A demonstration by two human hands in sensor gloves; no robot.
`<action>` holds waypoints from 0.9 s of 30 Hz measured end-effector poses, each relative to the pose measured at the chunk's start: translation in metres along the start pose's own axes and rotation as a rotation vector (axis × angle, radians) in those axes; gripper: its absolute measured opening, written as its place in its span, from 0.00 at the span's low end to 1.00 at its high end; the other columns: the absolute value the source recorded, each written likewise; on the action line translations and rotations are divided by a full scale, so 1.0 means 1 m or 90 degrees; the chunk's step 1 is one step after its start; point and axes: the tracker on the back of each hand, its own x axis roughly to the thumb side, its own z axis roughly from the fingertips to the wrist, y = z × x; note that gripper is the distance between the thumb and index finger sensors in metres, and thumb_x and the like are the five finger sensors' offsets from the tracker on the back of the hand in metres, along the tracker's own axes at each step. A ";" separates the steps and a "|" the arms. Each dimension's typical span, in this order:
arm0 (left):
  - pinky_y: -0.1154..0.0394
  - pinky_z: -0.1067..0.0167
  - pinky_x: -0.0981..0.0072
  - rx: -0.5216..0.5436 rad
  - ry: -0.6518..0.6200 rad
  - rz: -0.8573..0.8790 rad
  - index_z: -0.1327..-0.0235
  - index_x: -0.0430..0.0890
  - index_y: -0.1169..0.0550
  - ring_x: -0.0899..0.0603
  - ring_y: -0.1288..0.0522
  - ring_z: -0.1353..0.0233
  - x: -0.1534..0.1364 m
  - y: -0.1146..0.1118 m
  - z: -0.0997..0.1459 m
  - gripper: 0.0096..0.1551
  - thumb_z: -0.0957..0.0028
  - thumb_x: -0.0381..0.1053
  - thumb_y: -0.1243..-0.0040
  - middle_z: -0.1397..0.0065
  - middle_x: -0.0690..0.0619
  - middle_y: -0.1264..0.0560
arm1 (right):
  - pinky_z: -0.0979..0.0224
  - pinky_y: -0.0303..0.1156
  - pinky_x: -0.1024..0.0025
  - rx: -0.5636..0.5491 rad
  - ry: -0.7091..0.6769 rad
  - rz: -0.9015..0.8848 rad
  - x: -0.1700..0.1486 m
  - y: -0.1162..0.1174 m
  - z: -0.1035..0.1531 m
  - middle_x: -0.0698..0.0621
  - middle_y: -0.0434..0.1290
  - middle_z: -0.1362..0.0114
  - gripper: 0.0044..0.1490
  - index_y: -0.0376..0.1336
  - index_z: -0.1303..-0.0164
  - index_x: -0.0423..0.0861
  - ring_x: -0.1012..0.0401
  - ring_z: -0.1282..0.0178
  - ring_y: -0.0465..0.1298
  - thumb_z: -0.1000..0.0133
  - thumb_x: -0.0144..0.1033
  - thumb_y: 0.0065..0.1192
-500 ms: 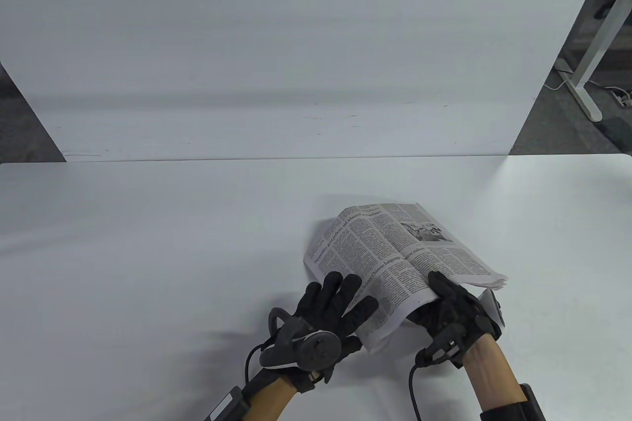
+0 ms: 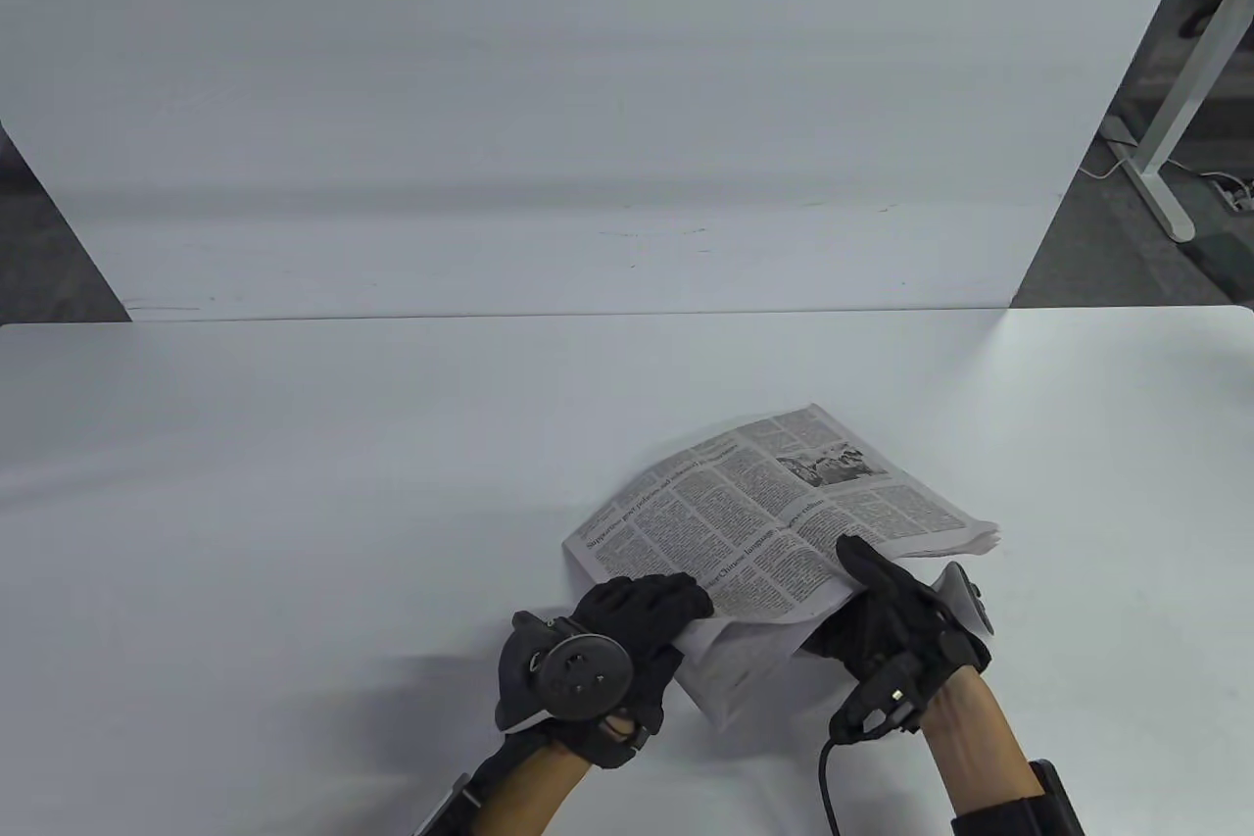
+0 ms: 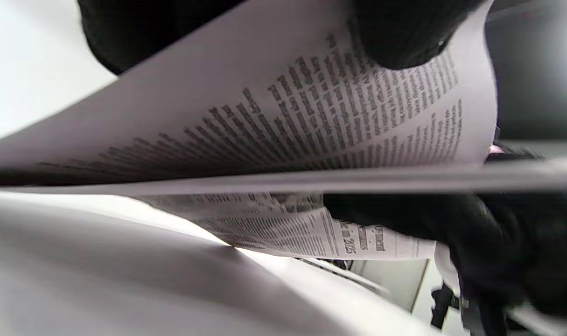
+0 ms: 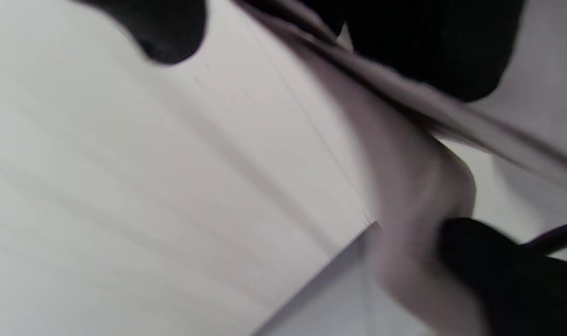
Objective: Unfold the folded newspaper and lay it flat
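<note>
Since half a second ago the newspaper [image 2: 774, 522] has dropped lower and spread toward the left, and my left hand [image 2: 627, 640] has gone from fingers laid out straight to fingers curled over the paper's near-left edge. It lies on the near right part of the table [image 2: 294, 483], still folded, with 1 top leaf lifted along the near edge. The left wrist view shows that leaf arched above the pages beneath, my fingers [image 3: 404, 32] pinching it from above. My right hand [image 2: 882, 615] grips the near edge too, thumb on the print and fingers tucked under the leaf; the right wrist view is too blurred to add much.

To open it well, I judge I should carry the held leaf out to the left in 1 smooth arc while the right hand keeps the rest pinned, then flatten the crease.

Behind the table stands a white panel [image 2: 588, 91], well apart. A desk leg [image 2: 1176, 130] shows at far right. Nothing blocks the leftward swing.
</note>
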 end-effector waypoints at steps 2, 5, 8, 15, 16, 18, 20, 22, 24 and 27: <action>0.22 0.43 0.43 0.017 0.074 0.068 0.48 0.47 0.15 0.35 0.11 0.46 -0.009 0.007 0.000 0.22 0.50 0.53 0.40 0.44 0.43 0.12 | 0.35 0.67 0.27 0.040 0.007 0.037 0.001 0.000 -0.002 0.28 0.44 0.18 0.62 0.32 0.22 0.43 0.22 0.26 0.58 0.45 0.57 0.65; 0.19 0.48 0.45 0.035 0.159 0.149 0.50 0.46 0.14 0.37 0.08 0.52 -0.024 0.013 0.001 0.22 0.51 0.53 0.40 0.48 0.42 0.11 | 0.35 0.64 0.24 0.072 0.003 0.077 0.003 -0.001 -0.003 0.28 0.41 0.17 0.66 0.32 0.22 0.42 0.21 0.26 0.55 0.47 0.61 0.69; 0.18 0.50 0.47 0.029 0.208 0.243 0.50 0.46 0.14 0.39 0.07 0.55 -0.039 0.015 0.002 0.22 0.50 0.53 0.40 0.51 0.43 0.10 | 0.35 0.63 0.23 0.090 -0.005 0.114 0.008 -0.002 -0.003 0.29 0.41 0.17 0.69 0.32 0.21 0.41 0.20 0.26 0.54 0.49 0.61 0.72; 0.18 0.51 0.48 0.001 0.230 0.438 0.49 0.45 0.15 0.40 0.07 0.57 -0.061 0.022 0.001 0.22 0.49 0.53 0.41 0.51 0.44 0.10 | 0.36 0.71 0.31 0.008 0.026 0.120 0.005 -0.008 -0.001 0.27 0.48 0.19 0.61 0.36 0.22 0.39 0.24 0.29 0.63 0.46 0.51 0.71; 0.17 0.51 0.48 0.015 0.239 0.464 0.49 0.45 0.15 0.39 0.07 0.57 -0.065 0.024 0.001 0.22 0.49 0.53 0.41 0.51 0.44 0.10 | 0.37 0.74 0.35 -0.016 0.034 0.126 0.005 -0.010 -0.001 0.28 0.52 0.20 0.57 0.38 0.22 0.39 0.26 0.30 0.67 0.46 0.44 0.70; 0.18 0.51 0.48 0.046 0.260 0.515 0.49 0.45 0.15 0.39 0.07 0.56 -0.073 0.030 0.004 0.22 0.49 0.53 0.41 0.50 0.43 0.10 | 0.39 0.77 0.39 -0.051 0.049 0.145 0.006 -0.015 0.001 0.28 0.54 0.21 0.51 0.40 0.23 0.42 0.29 0.32 0.71 0.46 0.34 0.68; 0.18 0.50 0.48 0.084 0.283 0.563 0.48 0.45 0.15 0.39 0.07 0.56 -0.084 0.037 0.007 0.22 0.49 0.53 0.41 0.50 0.43 0.10 | 0.42 0.81 0.43 -0.097 0.046 0.174 0.007 -0.022 0.001 0.29 0.58 0.23 0.46 0.44 0.23 0.43 0.31 0.35 0.76 0.47 0.28 0.64; 0.18 0.50 0.47 0.125 0.302 0.591 0.46 0.45 0.16 0.38 0.07 0.55 -0.096 0.047 0.011 0.23 0.48 0.53 0.41 0.47 0.42 0.11 | 0.43 0.82 0.45 -0.111 0.043 0.171 0.010 -0.029 0.002 0.29 0.61 0.23 0.43 0.46 0.24 0.44 0.32 0.37 0.78 0.47 0.26 0.62; 0.19 0.49 0.47 0.189 0.335 0.598 0.44 0.45 0.17 0.38 0.08 0.53 -0.111 0.059 0.018 0.23 0.48 0.53 0.41 0.45 0.41 0.13 | 0.44 0.83 0.46 -0.118 0.035 0.179 0.015 -0.041 0.003 0.29 0.62 0.24 0.41 0.49 0.24 0.45 0.33 0.38 0.79 0.47 0.24 0.61; 0.20 0.48 0.46 0.259 0.401 0.582 0.42 0.45 0.18 0.37 0.09 0.51 -0.134 0.073 0.032 0.24 0.47 0.53 0.42 0.43 0.41 0.14 | 0.45 0.84 0.48 -0.136 0.024 0.172 0.022 -0.058 0.007 0.28 0.65 0.25 0.38 0.54 0.25 0.45 0.34 0.40 0.81 0.48 0.23 0.60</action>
